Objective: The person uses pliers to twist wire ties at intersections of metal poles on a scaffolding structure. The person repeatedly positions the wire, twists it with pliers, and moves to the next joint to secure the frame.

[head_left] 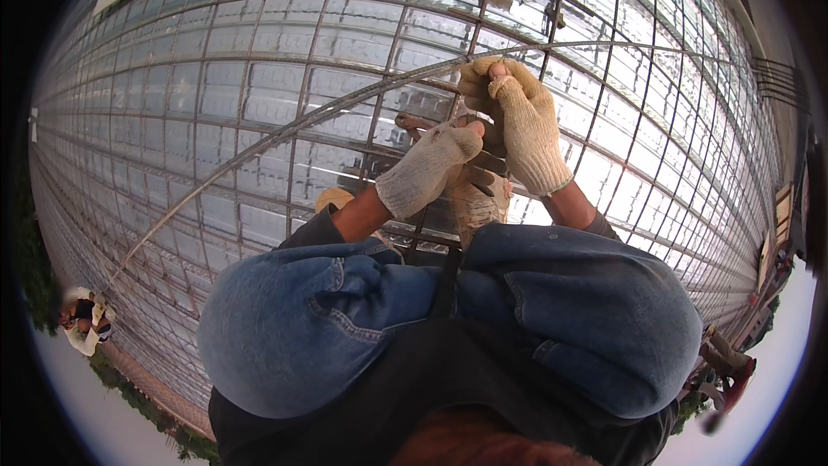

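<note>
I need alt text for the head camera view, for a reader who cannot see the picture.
Two hands in knitted work gloves meet at a crossing of a steel rebar grid: the right hand grips a long thin bar, the left hand works just below it. The person's knees in blue jeans fill the foreground.

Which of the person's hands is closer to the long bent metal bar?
Right. The right hand reaches up and grips the long bent metal bar with its fingers. The left hand sits lower, just below the bar.
</note>
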Tool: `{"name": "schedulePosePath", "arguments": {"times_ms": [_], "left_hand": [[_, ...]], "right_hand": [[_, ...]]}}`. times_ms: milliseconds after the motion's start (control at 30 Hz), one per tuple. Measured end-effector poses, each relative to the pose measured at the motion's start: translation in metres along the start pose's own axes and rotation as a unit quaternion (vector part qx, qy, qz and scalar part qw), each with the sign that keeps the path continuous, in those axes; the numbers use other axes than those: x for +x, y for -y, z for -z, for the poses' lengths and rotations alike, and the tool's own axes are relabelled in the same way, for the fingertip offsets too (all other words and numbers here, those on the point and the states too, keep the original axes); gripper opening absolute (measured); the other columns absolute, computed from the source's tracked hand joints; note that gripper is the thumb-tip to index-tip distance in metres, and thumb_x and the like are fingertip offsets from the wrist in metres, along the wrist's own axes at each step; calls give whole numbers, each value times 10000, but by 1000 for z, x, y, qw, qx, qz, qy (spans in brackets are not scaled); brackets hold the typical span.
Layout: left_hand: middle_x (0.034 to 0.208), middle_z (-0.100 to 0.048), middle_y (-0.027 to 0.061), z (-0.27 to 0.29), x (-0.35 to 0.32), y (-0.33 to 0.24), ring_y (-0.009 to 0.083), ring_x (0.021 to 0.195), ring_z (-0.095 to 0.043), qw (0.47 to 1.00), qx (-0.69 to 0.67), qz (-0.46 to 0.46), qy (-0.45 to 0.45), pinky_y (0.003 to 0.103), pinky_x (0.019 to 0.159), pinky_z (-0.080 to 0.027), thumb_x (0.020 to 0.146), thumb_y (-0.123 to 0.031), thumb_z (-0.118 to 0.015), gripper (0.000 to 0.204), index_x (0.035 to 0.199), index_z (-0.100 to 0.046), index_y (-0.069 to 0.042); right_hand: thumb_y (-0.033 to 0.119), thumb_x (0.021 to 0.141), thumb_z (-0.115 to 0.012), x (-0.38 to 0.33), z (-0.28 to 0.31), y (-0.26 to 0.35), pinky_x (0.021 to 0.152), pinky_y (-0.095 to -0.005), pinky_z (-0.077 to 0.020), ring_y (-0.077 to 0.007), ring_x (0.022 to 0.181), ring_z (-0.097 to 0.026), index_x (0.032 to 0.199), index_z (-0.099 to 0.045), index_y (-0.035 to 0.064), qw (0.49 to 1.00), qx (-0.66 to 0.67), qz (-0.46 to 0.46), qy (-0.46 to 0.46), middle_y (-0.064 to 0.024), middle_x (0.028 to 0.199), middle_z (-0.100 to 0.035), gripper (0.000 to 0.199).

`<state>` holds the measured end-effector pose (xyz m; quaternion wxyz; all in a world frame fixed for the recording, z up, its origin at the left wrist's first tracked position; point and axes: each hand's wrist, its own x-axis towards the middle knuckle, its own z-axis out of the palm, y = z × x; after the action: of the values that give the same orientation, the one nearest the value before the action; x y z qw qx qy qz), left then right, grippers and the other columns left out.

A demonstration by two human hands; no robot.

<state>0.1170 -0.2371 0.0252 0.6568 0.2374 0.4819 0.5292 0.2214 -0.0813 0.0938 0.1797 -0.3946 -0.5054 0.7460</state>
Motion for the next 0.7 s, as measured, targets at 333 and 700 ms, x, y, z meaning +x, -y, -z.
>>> {"name": "schedulePosePath", "arguments": {"times_ms": [333,700], "left_hand": [[1176,-729,-2,-17,2,-29,85,1016,-713,984,-155,79,45,240,831,-589,1060,-268,-801,433,1409,-666,-50],[866,-697,4,5,-24,-93,82,792,-627,966,255,46,10,301,732,-517,1039,-283,-795,245,1041,-774,-39]], "right_hand": [[386,1180,-664,1,5,14,932,-387,-665,-220,1009,-801,1323,-761,-28,999,-21,35,-14,-96,1077,-798,449],[232,1222,-558,19,56,84,455,-237,-228,-42,535,-250,1204,-652,45,924,369,74,65,90,668,-319,210]]}}
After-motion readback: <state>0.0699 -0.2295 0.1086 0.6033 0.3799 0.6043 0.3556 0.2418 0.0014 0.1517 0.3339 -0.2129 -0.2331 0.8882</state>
